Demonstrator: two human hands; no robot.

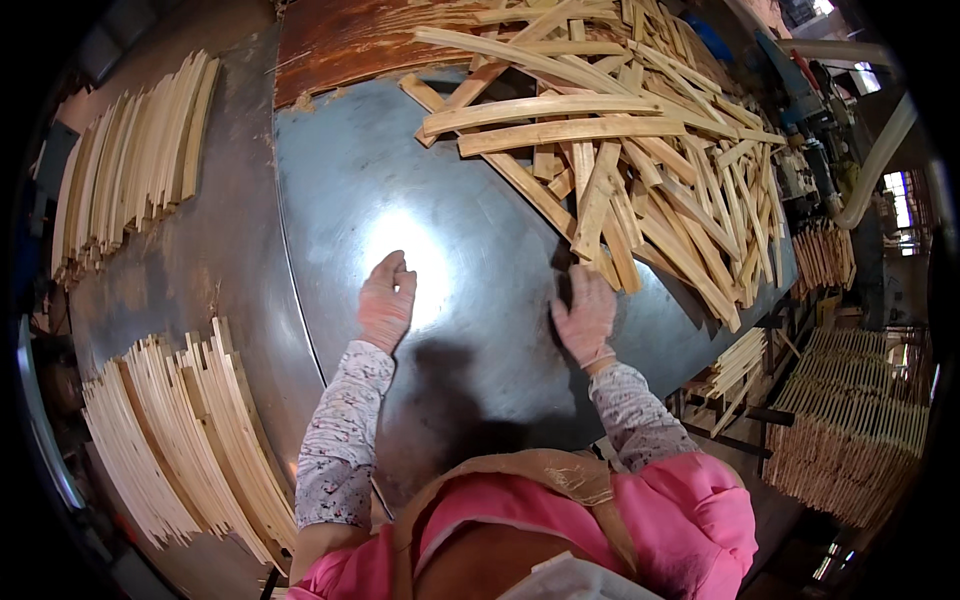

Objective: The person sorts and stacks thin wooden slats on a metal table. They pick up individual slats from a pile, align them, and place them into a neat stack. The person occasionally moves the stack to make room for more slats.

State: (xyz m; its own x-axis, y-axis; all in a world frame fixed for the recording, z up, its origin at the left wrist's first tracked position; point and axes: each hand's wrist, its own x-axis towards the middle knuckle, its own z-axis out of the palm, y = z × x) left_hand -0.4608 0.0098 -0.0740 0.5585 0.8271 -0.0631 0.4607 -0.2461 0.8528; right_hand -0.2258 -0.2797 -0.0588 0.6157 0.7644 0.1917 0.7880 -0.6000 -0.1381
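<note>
1. And there it was: one pale-yellow, flat wooden slat lay at twelve o'clock from the right hand, its long axis tipped towards half past twelve, its near end just beyond the fingertips; contact I couldn't tell.
2. Right hand nearer, clearly! Its thumb stood apart from the fingers, with no slat visibly gripped. The left hand, off at nine o'clock, curled loosely around nothing visible; whether thumb and fingers met, I couldn't tell.
3. Around that slat, one tangled heap of loose pale slats, too jumbled to count, sprawled towards one o'clock.
4. Beneath, one smooth grey metal tabletop.
5. Farther out, two rows of pale wooden strips: one at ten o'clock, one at eight.
6. Three stacks of wooden strips sat between three and four o'clock.
</note>
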